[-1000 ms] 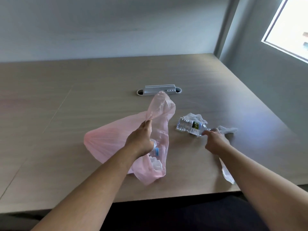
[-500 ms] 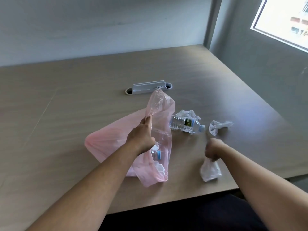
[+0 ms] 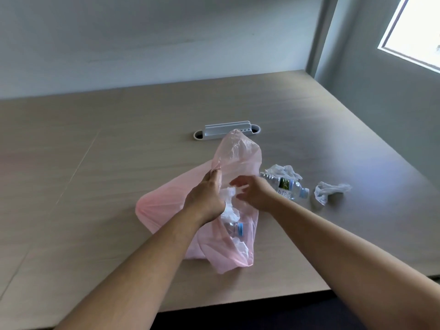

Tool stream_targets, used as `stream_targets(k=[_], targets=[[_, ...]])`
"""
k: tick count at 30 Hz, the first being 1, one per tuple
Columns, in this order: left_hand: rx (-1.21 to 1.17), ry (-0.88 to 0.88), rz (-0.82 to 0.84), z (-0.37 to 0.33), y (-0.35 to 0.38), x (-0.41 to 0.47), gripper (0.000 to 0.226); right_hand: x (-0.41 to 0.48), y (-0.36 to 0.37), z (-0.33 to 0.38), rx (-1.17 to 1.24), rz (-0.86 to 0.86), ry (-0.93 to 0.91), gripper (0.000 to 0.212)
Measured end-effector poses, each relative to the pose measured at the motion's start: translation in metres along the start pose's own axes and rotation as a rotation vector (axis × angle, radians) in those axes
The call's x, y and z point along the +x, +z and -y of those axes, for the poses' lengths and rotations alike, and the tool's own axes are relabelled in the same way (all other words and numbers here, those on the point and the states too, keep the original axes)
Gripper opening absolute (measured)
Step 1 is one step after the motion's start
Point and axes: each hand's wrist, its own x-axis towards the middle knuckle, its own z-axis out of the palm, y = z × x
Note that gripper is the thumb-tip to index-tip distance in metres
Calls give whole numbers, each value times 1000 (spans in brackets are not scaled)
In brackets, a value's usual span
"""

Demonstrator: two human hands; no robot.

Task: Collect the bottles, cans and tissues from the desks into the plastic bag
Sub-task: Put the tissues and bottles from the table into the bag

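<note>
Near desk edge (image 3: 238, 303): bare. Pink plastic bag (image 3: 164, 206) lying mid-desk, capped bottle (image 3: 235, 228) and tissues inside. Left hand (image 3: 206, 200) pinching bag rim. Right hand (image 3: 256, 192) at bag mouth, fingers spread loose (released tissue (image 3: 229, 194) just beside). Farther right: bottle on desk (image 3: 284, 185), crumpled tissue (image 3: 329, 190); open surface beyond

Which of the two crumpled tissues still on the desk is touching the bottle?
The tissue behind the bottle, resting against the bottle. The other tissue lies apart, to its right.
</note>
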Motion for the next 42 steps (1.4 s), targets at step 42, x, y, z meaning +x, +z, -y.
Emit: stream_targets(k=[42], targets=[[-19, -4, -46, 12, 9, 21, 78, 36, -6, -35, -199, -370, -39, 22]])
